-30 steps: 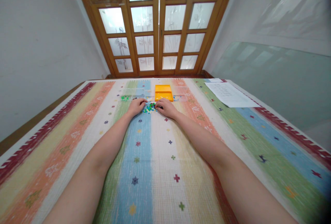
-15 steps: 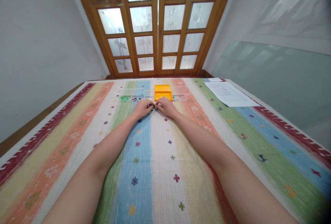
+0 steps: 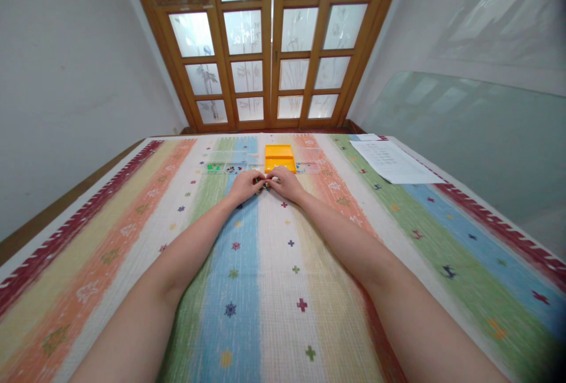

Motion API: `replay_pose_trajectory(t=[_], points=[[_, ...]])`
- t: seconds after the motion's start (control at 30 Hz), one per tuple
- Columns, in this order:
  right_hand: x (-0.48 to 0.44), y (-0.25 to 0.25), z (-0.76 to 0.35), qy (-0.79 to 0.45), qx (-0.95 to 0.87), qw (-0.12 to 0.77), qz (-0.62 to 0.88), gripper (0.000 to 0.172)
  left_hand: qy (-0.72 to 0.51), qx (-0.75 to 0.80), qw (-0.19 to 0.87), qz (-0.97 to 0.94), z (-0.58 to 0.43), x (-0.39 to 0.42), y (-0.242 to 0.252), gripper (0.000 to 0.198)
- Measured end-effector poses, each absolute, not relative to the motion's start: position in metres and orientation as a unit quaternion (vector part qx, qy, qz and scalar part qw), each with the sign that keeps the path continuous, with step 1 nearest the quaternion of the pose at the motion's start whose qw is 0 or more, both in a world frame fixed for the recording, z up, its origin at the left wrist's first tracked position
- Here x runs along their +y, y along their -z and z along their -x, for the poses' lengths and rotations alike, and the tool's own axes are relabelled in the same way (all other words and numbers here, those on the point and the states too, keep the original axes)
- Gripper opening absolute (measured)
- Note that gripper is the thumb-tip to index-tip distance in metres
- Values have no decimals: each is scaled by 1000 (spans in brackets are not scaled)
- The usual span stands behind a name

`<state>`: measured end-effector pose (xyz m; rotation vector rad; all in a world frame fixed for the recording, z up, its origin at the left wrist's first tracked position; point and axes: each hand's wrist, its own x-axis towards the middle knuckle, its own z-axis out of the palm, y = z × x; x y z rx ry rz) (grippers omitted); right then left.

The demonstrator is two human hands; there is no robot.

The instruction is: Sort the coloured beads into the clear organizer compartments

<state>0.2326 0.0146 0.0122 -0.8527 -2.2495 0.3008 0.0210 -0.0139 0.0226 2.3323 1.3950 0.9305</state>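
Note:
Far out on the striped tablecloth (image 3: 269, 289), my left hand (image 3: 244, 186) and my right hand (image 3: 286, 183) lie side by side with their fingertips almost touching. Both are curled and cupped around a small heap of tiny coloured pieces (image 3: 264, 185). Only a thin strip of the heap shows between the fingers; the rest is hidden under the hands. Just beyond the hands stands an orange tray (image 3: 280, 158).
A clear flat container (image 3: 221, 166) holding green and dark pieces lies left of the orange tray, and another clear one (image 3: 309, 167) lies to its right. A printed paper sheet (image 3: 391, 161) lies at the far right. Wooden glazed doors (image 3: 269, 47) stand behind the table.
My hands have closed in on each other, squeezing the spread heap of pieces into a narrow strip between them. Since half a second ago they have hardly moved.

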Motion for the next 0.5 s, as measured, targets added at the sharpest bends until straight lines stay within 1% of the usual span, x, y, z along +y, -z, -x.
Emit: replay_pose_trajectory(t=[0.27, 0.5], points=[[17, -9, -233, -102, -869, 336, 349, 9, -339, 481, 132, -797, -16, -10, -19, 16], [20, -7, -232, -83, -859, 337, 377, 9, -382, 530, 129, -746, -1, 2, -14, 14]])
